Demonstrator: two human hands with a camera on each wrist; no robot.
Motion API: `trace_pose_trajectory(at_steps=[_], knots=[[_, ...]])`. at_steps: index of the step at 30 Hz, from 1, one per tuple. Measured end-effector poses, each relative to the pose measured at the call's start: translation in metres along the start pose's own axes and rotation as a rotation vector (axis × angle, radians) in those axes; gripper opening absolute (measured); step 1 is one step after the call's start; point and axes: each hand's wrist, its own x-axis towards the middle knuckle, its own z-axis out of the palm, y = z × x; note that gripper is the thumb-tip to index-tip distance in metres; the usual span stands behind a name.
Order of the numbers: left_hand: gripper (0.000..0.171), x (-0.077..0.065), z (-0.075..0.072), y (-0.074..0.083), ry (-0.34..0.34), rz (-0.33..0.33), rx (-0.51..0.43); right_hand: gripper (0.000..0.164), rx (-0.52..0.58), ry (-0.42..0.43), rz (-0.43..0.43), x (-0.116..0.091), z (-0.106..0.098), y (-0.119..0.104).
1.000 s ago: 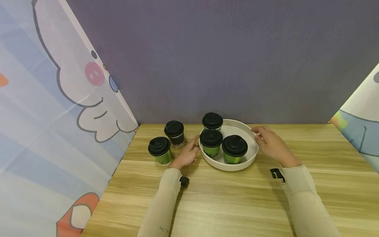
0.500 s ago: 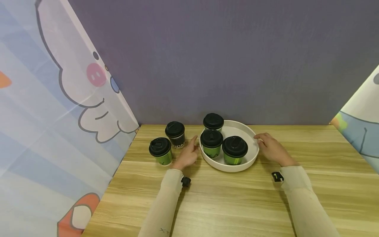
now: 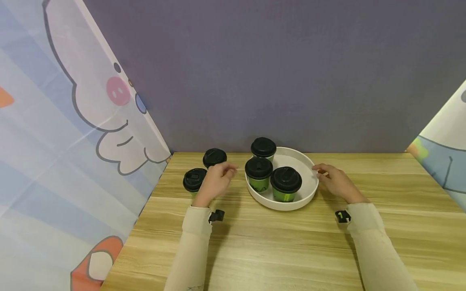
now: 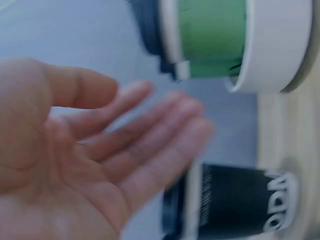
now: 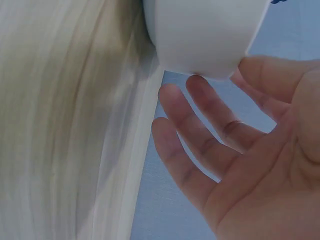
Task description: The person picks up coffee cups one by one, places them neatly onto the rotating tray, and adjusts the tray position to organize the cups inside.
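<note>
My left hand [image 3: 216, 182] is in the air between the tray and the loose cups, its fingers loosely extended, holding nothing. It partly hides a black cup with a black lid [image 3: 214, 157] and a green cup with a black lid [image 3: 194, 180]. The white round tray [image 3: 309, 190] carries three lidded cups: a front green cup [image 3: 285, 197], a left green cup [image 3: 259, 185] and a back cup [image 3: 263, 147]. At the tray's right rim is my right hand [image 3: 336, 182]. In the right wrist view its fingertips touch the white wall, fingers spread and slightly bent.
A wooden table [image 3: 276, 250] lies under everything, its far edge against a grey-purple panel [image 3: 269, 72]. Cartoon-printed fabric [image 3: 73, 161] hangs along the left side, with more at the right. A small black device [image 3: 217, 215] sits at the left wrist.
My left hand has drawn back leftward from the tray's left rim and come up in front of the loose cups. My right hand stays at the right rim.
</note>
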Motion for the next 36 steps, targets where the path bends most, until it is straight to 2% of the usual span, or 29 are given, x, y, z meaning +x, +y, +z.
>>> trace_pose_trajectory(at_steps=[4, 6, 8, 10, 13, 16, 21, 27, 32, 36], knots=[[0.025, -0.003, -0.017, -0.003, 0.207, 0.099, -0.020, 0.043, 0.053, -0.036, -0.005, 0.000, -0.003, 0.004], [0.024, -0.005, -0.025, -0.008, 0.304, 0.118, 0.000, 0.047, 0.079, -0.050, -0.008, 0.000, -0.004, 0.006], [0.025, -0.006, -0.033, -0.014, 0.368, 0.115, 0.024, 0.052, 0.108, -0.069, -0.009, 0.000, -0.005, 0.008], [0.027, -0.008, -0.040, -0.020, 0.387, 0.096, 0.068, 0.056, 0.135, -0.090, -0.011, -0.001, -0.006, 0.009], [0.037, -0.012, -0.051, -0.028, 0.317, 0.051, 0.148, 0.065, 0.171, -0.132, -0.012, -0.002, -0.007, 0.011], [0.052, -0.016, -0.059, -0.033, 0.209, -0.006, 0.215, 0.076, 0.208, -0.184, 0.008, -0.004, -0.009, 0.013], [0.073, -0.020, -0.068, -0.043, 0.083, -0.112, 0.252, 0.094, 0.262, -0.261, 0.049, -0.006, -0.008, 0.015], [0.082, -0.024, -0.073, -0.052, -0.009, -0.217, 0.270, 0.105, 0.321, -0.311, 0.046, -0.004, -0.005, 0.015], [0.087, -0.025, -0.075, -0.054, -0.057, -0.242, 0.289, 0.111, 0.387, -0.340, 0.012, -0.003, -0.001, 0.015], [0.093, -0.026, -0.076, -0.055, -0.087, -0.260, 0.293, 0.115, 0.390, -0.349, -0.005, -0.002, 0.000, 0.013]])
